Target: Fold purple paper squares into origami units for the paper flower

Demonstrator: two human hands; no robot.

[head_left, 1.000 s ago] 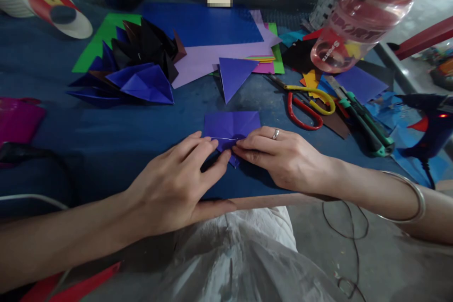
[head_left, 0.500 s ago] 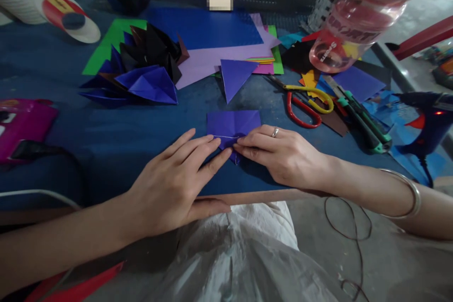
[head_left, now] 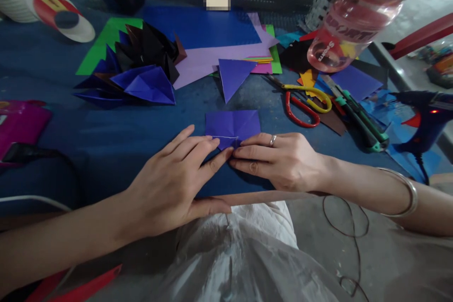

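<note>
A partly folded sheet of purple paper lies near the table's front edge, with creases and a pale fold line across it. My left hand is open, its fingers spread. Its fingertips press the paper's lower left part, while the thumb hangs at the table edge. My right hand, with a ring on one finger, lies with outstretched fingers over the paper's lower right part. Its fingertips cover the bottom point of the paper, and its thumb is hidden. Just beyond the sheet sits a folded purple triangle.
Folded blue and black paper pieces stand at the left. Scissors, a green utility knife, a pink bottle and a glue gun are on the right. A magenta box with a black plug lies far left.
My right fingers have slid slightly down and left over the paper's lower point, covering more of it. My left hand has stayed nearly still. The whole view has shifted a little.
</note>
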